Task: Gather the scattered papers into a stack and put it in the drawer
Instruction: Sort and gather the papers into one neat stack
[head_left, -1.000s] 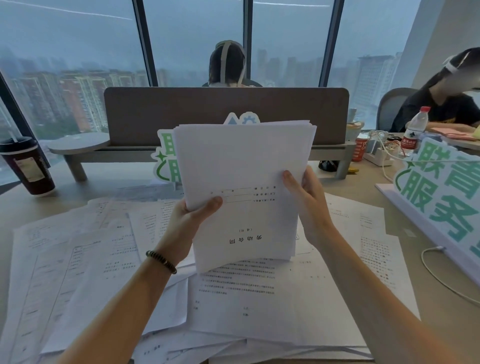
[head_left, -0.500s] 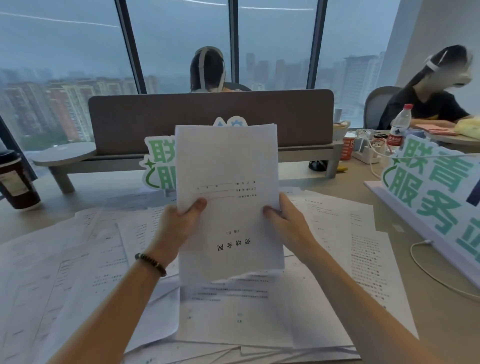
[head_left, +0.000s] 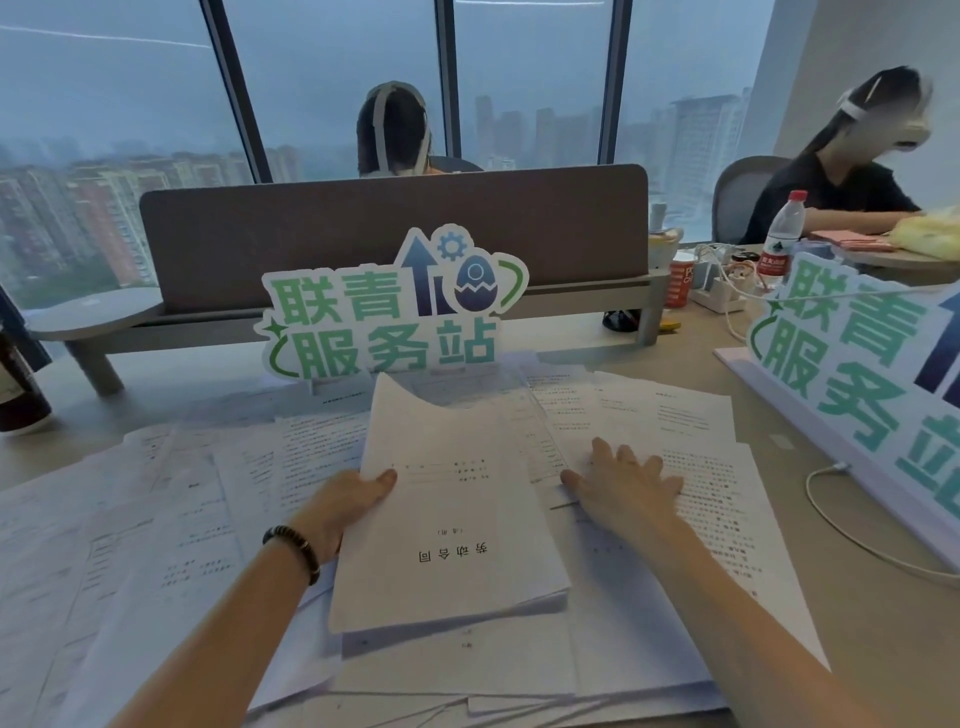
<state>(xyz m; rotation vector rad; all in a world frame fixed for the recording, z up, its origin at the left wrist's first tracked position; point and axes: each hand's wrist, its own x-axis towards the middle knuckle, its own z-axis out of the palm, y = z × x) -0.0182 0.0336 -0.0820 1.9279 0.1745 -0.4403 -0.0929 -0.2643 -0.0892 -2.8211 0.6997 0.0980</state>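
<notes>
Head view: we see a thick stack of papers (head_left: 447, 525) lying low over the middle of the desk (head_left: 852, 649), its printed cover sheet facing up and its far edge curling upward. The left hand (head_left: 349, 505) grips the stack's left edge, thumb on top and fingers underneath; a dark beaded bracelet (head_left: 293, 550) circles that wrist. The right hand (head_left: 621, 486) is spread wide and flat, palm down, on loose sheets just to the right of the stack, holding nothing. Scattered papers (head_left: 156, 525) cover the desk all around, overlapping one another to the left, right and beneath the stack.

Behind the papers stands a green-and-white cut-out sign (head_left: 384, 306) with large characters, and a second similar sign (head_left: 862, 395) stands at the right. A white cable (head_left: 852, 535) curves across the desk near that second sign. A brown divider panel (head_left: 395, 234) runs across the back, with a person's head visible beyond it. At the far left sits a dark cup (head_left: 21, 389). Far right, a water bottle (head_left: 779, 239) with a red cap stands near another seated person. Tall windows show a hazy city.
</notes>
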